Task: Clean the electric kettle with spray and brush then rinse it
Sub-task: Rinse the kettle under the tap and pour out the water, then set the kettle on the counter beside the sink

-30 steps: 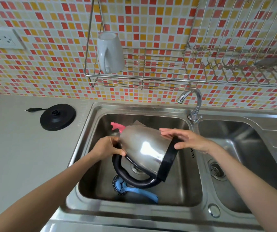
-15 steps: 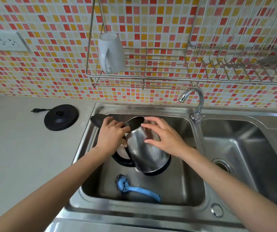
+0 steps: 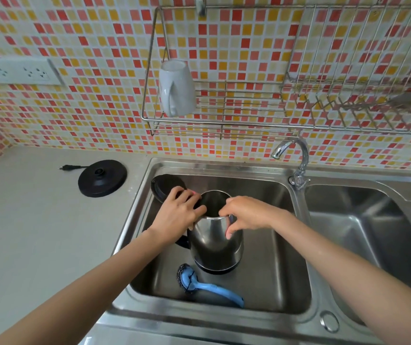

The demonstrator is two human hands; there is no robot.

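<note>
While kettle [image 3: 218, 247] stands upright in the sink [image 3: 131, 227], left hand [image 3: 178, 212] grips its handle top and right hand [image 3: 246, 215] pinches the rim. Best keep one hand steadying it, then fetch brush [image 3: 209, 287] lying just in front.

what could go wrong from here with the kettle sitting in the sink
1. The electric kettle stands upright on the floor of the sink basin; pooling rinse water could wet its underside contacts.
2. The blue scrub brush lies just in front of the kettle's foot; shifting the kettle forward might set it on the brush head and tip it.
3. The power base sits on the counter near the sink's edge, so splashes may reach it.
</note>
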